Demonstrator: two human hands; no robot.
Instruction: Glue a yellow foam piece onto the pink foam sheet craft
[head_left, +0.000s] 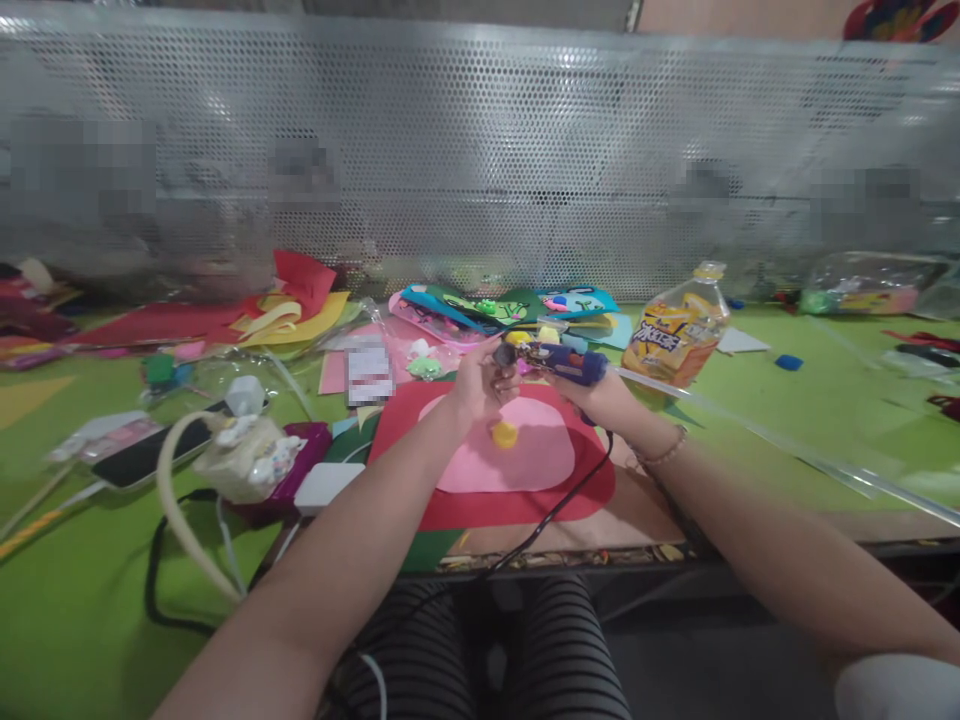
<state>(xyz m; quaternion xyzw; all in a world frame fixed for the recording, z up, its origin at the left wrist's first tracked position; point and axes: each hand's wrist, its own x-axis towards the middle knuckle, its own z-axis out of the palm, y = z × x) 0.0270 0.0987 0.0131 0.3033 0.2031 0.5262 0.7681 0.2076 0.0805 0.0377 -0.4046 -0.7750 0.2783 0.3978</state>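
My right hand (609,398) grips a blue glue gun (559,360) whose black cord (555,505) trails down toward my lap. The gun's nozzle points left at my left hand (480,382), which is closed in a pinch on a small piece I cannot make out. Both hands hover above a pink foam oval (525,450) lying on a red foam sheet (570,495). A small yellow piece (504,434) rests on the pink oval just below my left hand.
A yellow drink bottle (675,335) lies right of the hands. Foam cutouts (510,305) lie behind; a phone (146,450), a white adapter (326,487) and a headband (176,500) sit at left on the green table (810,400). A perforated metal screen (480,150) backs it.
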